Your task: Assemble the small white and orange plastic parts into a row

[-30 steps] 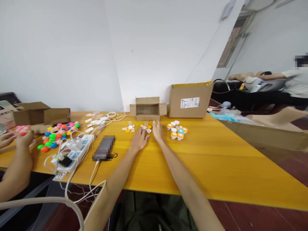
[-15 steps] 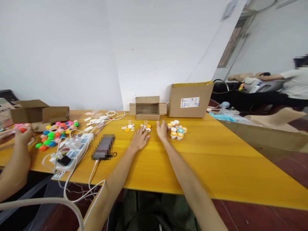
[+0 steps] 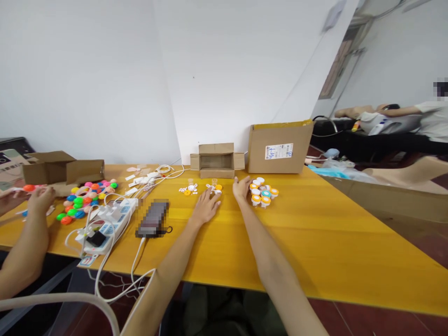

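My left hand point(image 3: 206, 208) lies palm down on the table with its fingers apart. Its fingertips reach a small group of loose parts, among them an orange ring point(image 3: 218, 187) and a white disc point(image 3: 218, 192). My right hand point(image 3: 241, 188) is open at the left side of a cluster of small clear containers with white-and-orange tops point(image 3: 255, 199). One top in the cluster is turquoise point(image 3: 266, 193). Fingers of the right hand partly hide the cluster's left edge. Left of my left hand is another group of small white parts point(image 3: 191, 187) with an orange ring point(image 3: 187, 192).
An open cardboard box point(image 3: 216, 174) stands behind my hands, a larger closed carton point(image 3: 280, 163) to its right. Leftward are a phone point(image 3: 154, 218), a power strip point(image 3: 117, 224) with cables, and colourful balls point(image 3: 77, 200). A co-worker's hand point(image 3: 41, 199) holds something at far left.
My right hand has shifted slightly right against the capped containers, which sit a little further right. My left hand stays by the loose parts. The view has shifted slightly.
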`<state>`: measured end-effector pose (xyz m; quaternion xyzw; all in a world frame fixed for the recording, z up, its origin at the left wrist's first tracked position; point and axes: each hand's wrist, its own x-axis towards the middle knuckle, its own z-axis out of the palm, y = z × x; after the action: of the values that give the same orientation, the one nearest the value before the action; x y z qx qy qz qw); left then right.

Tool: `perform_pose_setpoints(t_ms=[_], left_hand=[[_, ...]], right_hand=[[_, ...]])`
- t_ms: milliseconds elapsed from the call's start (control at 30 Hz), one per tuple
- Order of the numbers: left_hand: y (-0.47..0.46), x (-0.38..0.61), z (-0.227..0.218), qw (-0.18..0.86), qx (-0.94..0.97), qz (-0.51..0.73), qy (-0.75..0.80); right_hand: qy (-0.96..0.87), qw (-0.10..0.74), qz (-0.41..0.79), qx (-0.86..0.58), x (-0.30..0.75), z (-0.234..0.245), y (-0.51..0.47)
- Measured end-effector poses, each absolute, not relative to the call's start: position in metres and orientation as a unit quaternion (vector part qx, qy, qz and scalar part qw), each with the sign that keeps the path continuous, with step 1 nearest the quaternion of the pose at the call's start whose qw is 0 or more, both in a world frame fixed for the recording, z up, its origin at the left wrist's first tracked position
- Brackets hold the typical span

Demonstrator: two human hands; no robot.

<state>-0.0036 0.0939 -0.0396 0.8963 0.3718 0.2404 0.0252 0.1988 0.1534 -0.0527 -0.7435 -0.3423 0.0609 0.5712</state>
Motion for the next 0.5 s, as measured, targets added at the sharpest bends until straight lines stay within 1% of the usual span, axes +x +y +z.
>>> perform_pose_setpoints(t_ms=[267,500], left_hand=[[0.090,-0.005,-0.036,0.035,0.900,0.249,0.356],[0.094,-0.004,-0.041,0.032,0.896,0.265,0.355]], right_hand=[[-0.270,0.597,0.059,-0.753,0.194,-0.039,0.138],[-0.275,0.606,0.035,-0.746,0.207,-0.051,0.135]])
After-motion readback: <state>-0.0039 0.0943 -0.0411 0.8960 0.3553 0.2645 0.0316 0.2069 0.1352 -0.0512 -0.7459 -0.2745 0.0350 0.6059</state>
